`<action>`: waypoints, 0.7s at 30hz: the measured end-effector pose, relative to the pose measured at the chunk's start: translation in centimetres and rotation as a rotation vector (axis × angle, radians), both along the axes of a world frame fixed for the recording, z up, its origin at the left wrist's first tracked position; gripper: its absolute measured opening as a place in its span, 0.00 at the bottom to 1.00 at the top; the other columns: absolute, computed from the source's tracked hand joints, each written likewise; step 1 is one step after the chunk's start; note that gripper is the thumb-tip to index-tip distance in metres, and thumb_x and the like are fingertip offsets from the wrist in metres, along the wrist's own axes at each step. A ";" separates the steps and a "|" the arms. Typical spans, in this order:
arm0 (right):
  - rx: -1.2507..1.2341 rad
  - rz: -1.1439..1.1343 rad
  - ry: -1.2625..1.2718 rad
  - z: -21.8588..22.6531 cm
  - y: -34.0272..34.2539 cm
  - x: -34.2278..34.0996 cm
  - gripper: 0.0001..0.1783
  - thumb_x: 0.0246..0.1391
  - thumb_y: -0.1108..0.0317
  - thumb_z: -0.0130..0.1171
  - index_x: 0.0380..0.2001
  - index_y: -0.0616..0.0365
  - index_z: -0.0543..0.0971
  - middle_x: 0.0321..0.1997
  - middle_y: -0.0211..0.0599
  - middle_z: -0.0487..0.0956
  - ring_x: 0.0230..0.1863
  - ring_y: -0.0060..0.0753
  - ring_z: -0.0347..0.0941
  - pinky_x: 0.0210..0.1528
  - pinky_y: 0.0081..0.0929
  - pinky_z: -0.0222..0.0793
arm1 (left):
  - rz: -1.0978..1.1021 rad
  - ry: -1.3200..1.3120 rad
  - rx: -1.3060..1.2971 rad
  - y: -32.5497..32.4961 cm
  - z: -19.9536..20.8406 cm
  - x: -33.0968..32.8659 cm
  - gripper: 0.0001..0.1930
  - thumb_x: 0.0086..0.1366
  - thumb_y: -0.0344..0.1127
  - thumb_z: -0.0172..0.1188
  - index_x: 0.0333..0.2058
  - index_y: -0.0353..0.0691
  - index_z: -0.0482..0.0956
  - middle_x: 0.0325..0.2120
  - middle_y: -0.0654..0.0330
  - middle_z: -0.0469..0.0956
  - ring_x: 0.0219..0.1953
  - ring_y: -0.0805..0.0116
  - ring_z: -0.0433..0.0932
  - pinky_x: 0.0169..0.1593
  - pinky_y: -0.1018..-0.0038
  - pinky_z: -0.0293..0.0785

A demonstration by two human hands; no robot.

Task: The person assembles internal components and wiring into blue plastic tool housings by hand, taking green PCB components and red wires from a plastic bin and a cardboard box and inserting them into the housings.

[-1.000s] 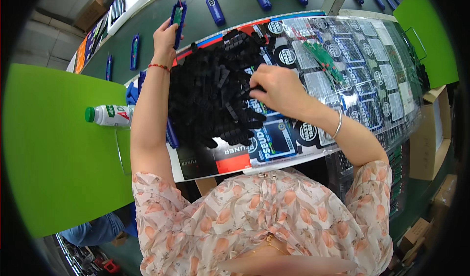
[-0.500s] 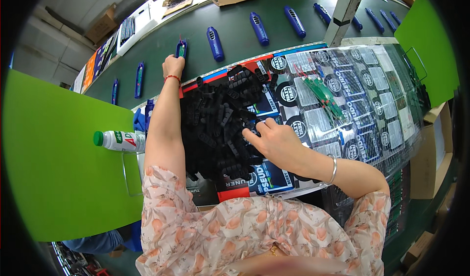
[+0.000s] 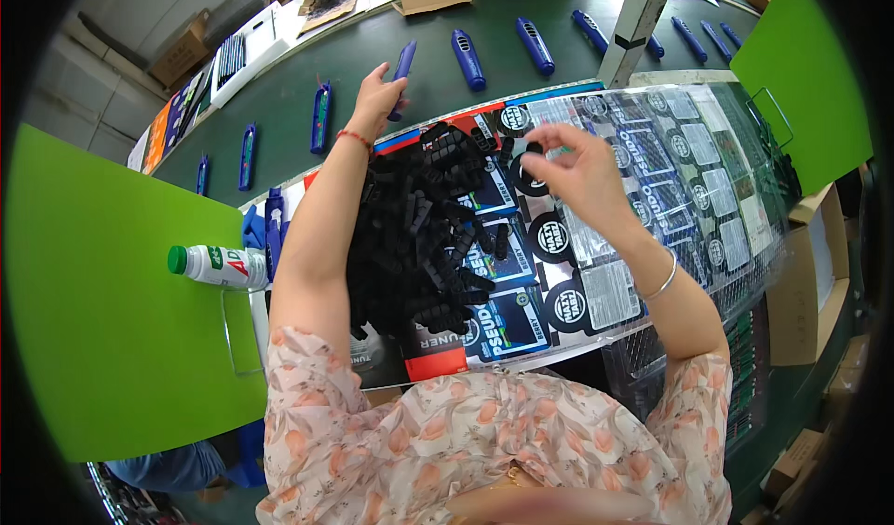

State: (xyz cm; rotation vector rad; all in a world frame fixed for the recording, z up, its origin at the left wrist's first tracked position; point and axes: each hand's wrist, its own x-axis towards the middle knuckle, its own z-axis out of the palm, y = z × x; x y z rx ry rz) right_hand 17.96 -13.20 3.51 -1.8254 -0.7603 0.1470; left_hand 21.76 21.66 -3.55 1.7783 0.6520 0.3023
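My left hand (image 3: 378, 100) is closed around a slim blue plastic casing (image 3: 405, 64) at the far side of the worktop, holding it tilted. To its left lies an open blue casing with a green circuit board (image 3: 320, 117). My right hand (image 3: 585, 173) is raised over the printed sheets, thumb and fingers curled towards each other. A small dark piece shows at its fingertips, partly hidden against the black print. Between my arms spreads a heap of ribbed black plastic parts (image 3: 424, 222), partly covered by my left forearm.
More blue casings (image 3: 467, 60) lie in a row across the green worktop (image 3: 363, 50). Green panels (image 3: 130, 311) flank both sides. A white bottle with a green cap (image 3: 219, 266) is at the left. A metal post (image 3: 638, 27) rises at the far edge; a cardboard box (image 3: 810, 283) stands right.
My left hand has let go of the casing with the circuit board and taken the blue casing to its right. My right hand has moved from the black heap up and right.
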 end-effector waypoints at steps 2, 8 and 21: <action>0.200 -0.040 0.165 0.3 0.1 0.9 0.12 0.49 0.72 0.66 0.39 0.61 0.82 0.32 0.33 0.81 0.28 0.20 0.78 0.31 0.19 0.73 | -0.163 -0.245 -0.456 -4.8 3.5 -3.3 0.32 0.65 0.29 0.49 0.67 0.38 0.54 0.40 0.50 0.79 0.32 0.69 0.76 0.32 0.76 0.78; 0.353 -0.037 0.086 1.8 3.6 -0.2 0.12 0.50 0.70 0.68 0.37 0.62 0.81 0.31 0.31 0.82 0.32 0.18 0.78 0.36 0.17 0.73 | -0.289 -0.262 -0.747 -13.1 6.2 -14.2 0.26 0.73 0.38 0.40 0.68 0.43 0.54 0.45 0.50 0.77 0.32 0.73 0.74 0.29 0.80 0.73; 0.179 -0.032 -0.034 0.3 3.9 -4.4 0.12 0.45 0.69 0.70 0.35 0.58 0.82 0.29 0.32 0.82 0.22 0.20 0.74 0.26 0.20 0.70 | -0.302 -0.373 -0.824 -18.3 5.2 -19.2 0.25 0.73 0.40 0.43 0.67 0.43 0.58 0.43 0.54 0.78 0.32 0.76 0.74 0.31 0.81 0.74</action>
